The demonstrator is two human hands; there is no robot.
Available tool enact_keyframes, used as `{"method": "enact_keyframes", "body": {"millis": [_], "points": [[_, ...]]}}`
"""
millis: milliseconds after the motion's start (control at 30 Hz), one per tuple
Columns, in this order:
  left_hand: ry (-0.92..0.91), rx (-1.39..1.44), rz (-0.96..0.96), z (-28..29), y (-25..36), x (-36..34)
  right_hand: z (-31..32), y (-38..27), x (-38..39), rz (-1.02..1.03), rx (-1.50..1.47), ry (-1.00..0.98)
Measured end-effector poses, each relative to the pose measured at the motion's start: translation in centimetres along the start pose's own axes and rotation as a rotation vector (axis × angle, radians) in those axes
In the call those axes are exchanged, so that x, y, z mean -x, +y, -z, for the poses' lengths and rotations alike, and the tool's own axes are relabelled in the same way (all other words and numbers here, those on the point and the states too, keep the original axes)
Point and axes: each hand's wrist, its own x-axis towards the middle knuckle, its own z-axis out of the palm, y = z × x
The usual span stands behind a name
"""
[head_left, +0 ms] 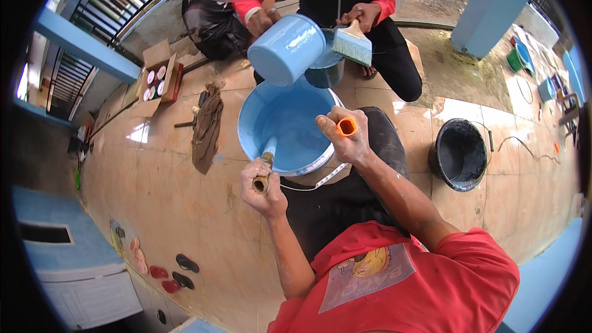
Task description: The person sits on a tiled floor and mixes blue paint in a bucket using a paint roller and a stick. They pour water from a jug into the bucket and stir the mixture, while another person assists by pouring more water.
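My left hand (pixel 267 201) is closed around a hollow bamboo stick (pixel 269 148), its lower end coated blue and dipped into a large paint bucket (pixel 245 124). Light blue paint (pixel 296 148) lies inside that bucket, which stands between my knees. Over the bucket's right rim, my right hand (pixel 354 138) grips an orange-handled tool (pixel 347 126); its working end is hidden behind my fist. Across from me, another person tilts a blue-coated pail (pixel 285 49) above the bucket's far rim. That person's other hand has a wide paint brush (pixel 353 45) with blue-stained bristles.
A paint-smeared dark pail (pixel 324 74) sits beyond the bucket. To the right stands a black bucket (pixel 459 154). A brown rag (pixel 208 126) and an open carton (pixel 155 80) of lidded cans are on the left. Sandals (pixel 184 280) lie on the tiles lower left.
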Motion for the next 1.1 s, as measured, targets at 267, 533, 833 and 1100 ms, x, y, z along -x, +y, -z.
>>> {"method": "enact_keyframes", "body": {"millis": [267,533,833,1100], "points": [[-0.003,0.033,0.068,-0.1,-0.3,0.2,-5.2,3.4,-0.4,0.316,-0.047,-0.021],[-0.015,0.050,0.109,0.4,-0.8,0.9,-2.6,4.6,-3.1,0.091,0.000,-0.040],[-0.013,0.047,0.140,-0.4,-1.7,1.2,-2.5,1.4,-0.5,-0.121,-0.206,0.060],[-0.030,0.009,0.071,-0.4,-1.9,1.0,-4.7,6.8,-1.5,0.263,-0.155,0.030]]}}
